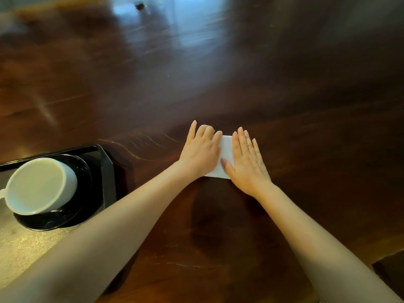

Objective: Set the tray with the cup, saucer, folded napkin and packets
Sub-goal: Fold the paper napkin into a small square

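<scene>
The dark, glossy wooden table point(306, 84) bears a black rectangular tray point(108, 171); a white folded paper napkin point(226, 149) lies flat to the tray's right.

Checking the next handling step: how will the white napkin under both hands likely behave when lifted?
Probably floppy and light: the napkin looks thin and lies flat under the left hand and right hand. Its fold may spring open once released. It could slide easily on the glossy table.

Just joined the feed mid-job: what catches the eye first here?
The left hand and right hand press down on a white napkin lying on the dark wooden table, right of centre. At the left edge, a white cup sits on a black saucer in the black tray.
</scene>
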{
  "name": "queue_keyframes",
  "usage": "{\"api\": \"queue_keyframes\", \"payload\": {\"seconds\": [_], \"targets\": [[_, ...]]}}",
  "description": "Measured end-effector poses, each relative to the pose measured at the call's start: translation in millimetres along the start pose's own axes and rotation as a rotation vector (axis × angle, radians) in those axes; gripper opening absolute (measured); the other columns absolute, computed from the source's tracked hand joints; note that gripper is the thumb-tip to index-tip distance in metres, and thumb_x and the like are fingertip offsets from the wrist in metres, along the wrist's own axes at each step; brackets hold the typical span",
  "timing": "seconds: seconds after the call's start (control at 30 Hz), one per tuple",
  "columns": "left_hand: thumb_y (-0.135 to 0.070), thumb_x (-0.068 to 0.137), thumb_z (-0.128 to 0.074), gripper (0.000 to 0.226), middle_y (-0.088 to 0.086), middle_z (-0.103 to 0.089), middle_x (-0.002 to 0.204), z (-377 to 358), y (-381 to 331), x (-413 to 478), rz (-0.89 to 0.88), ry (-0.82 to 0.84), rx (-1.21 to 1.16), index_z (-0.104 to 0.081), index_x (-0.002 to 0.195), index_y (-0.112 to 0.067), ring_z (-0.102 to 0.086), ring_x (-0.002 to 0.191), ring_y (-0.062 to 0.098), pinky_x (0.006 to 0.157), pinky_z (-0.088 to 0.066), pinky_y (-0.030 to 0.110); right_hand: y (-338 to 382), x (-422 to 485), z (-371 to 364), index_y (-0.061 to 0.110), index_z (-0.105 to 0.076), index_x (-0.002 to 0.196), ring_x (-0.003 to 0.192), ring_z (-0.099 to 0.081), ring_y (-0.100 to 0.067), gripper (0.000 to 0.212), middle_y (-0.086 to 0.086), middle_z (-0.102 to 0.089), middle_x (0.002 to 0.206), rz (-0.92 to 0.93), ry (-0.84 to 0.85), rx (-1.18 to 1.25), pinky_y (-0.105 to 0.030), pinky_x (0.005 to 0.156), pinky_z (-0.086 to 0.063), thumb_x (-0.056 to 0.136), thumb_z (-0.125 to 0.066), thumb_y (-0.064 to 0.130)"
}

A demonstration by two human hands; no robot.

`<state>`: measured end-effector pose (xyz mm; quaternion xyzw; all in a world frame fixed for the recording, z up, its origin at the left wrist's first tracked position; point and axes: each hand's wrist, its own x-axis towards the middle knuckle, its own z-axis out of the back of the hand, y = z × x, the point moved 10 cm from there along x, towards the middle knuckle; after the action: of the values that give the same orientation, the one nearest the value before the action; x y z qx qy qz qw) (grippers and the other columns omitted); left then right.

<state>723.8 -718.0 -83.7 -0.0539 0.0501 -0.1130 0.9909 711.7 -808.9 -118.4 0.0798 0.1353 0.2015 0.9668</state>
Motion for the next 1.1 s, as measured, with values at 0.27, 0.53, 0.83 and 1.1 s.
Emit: {"api": "queue_keyframes", "payload": {"seconds": [0.27,0.53,0.83,1.1], "targets": [[-0.033,0.088,-0.058,0.042,0.008,-0.055,0.115,-7,8,3,0.169,0.313,-0.382,-0.047,0.121,-0.009,-0.054,0.103,0.025,0.077,-0.042,0.031,-3,-6,9,0.019,0.008,0.147,0.143,0.015,-0.009,0.079,0.001,0.012,0.158,0.216,-0.007,-0.084,-0.036,0.116,0.012,0.090,-0.030,0.058],[-0.032,0.094,-0.049,0.019,0.007,-0.057,0.107,-18,23,-36,0.521,0.250,-1.094,-0.049,0.102,-0.014,-0.056,0.094,0.022,0.078,-0.047,0.035,-29,-79,37,0.011,-0.030,0.143,0.140,-0.023,-0.019,0.051,-0.008,-0.031,0.151,-0.214,-0.436,0.545,-0.033,0.114,-0.025,0.096,-0.043,0.029],[-0.015,0.092,-0.053,0.035,0.010,-0.065,0.120,-36,-2,-96,0.787,0.220,-2.097,-0.049,0.128,-0.013,-0.069,0.096,0.021,0.070,-0.060,0.031,6,-97,33,0.022,-0.039,0.139,0.112,-0.049,-0.002,0.057,-0.001,-0.052,0.133,-0.184,-0.377,0.786,-0.002,0.080,-0.042,0.086,-0.061,0.026],[0.001,0.075,-0.061,0.059,0.011,-0.061,0.127,-29,-15,-109,0.670,0.259,-2.316,-0.050,0.130,-0.016,-0.064,0.109,0.027,0.080,-0.058,0.036,0,-96,39,0.017,-0.054,0.129,0.107,-0.052,0.002,0.043,0.001,-0.061,0.125,-0.206,-0.406,0.774,0.005,0.075,-0.038,0.087,-0.062,0.019]]}}
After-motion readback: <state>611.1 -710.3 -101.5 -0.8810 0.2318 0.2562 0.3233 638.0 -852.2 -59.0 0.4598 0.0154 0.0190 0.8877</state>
